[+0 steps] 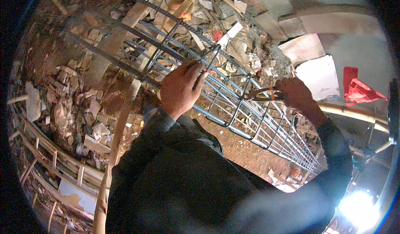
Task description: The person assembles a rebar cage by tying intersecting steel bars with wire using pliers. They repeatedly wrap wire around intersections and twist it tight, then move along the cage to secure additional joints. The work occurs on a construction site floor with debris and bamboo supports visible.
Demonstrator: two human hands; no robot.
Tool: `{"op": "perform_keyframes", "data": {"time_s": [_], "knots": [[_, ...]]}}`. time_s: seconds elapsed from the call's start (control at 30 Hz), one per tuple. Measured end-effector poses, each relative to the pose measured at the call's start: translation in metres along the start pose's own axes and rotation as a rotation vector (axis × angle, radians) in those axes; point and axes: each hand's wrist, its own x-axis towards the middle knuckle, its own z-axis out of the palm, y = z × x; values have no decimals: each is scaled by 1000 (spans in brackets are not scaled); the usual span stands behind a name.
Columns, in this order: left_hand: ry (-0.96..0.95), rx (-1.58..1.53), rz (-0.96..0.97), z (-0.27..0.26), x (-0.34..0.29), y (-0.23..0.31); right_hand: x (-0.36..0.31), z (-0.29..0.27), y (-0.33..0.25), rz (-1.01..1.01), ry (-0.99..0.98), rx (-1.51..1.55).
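Note:
A long cage of steel reinforcing bars [235,130] with square stirrups runs from the upper left to the lower right before me. My left hand [180,88] is over the cage's upper part, its fingers bent and pressed together beside a stirrup [213,59]. Whatever lies between those fingers is too small or hidden to name. On the right, my right hand [296,95] is closed round the handles of tie-wire pincers [263,94]. The pincers' jaws point left and lie over the bars near another stirrup; I cannot tell if they touch the steel.
Broken rubble [100,109] covers the ground to the left. A wooden pole [125,121] stands beside the cage. At the right lie pale boards [318,75], a red cloth or bag [358,88] and a bamboo pole [354,115]. A bright light [358,209] glares at lower right.

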Motion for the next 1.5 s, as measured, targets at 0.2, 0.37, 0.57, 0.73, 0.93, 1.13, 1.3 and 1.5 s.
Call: {"op": "perform_keyframes", "data": {"time_s": [0.2, 0.37, 0.57, 0.73, 0.93, 1.13, 1.3, 1.5], "knots": [[-43, -44, -104, -1, -3, 2, 43, -16, 30, -139, -160, -106], [44, -79, -72, 4, -3, 2, 62, -23, 34, -145, -321, -157], [-45, -47, -63, 2, -4, -2, 26, -4, 34, -107, -202, 74], [-45, -61, -60, 2, -3, -4, -2, 17, 16, 34, -606, 558], [-38, -45, -79, 5, -4, -3, -27, 7, -23, 168, -484, 528], [66, -66, 26, 7, -2, -4, -41, -3, -64, 199, -55, 39], [105, -51, 50, 7, -2, -5, -30, -10, -53, 161, -243, 66], [7, -65, -26, 4, -3, -4, 2, -12, -5, 204, -832, 847]]}}
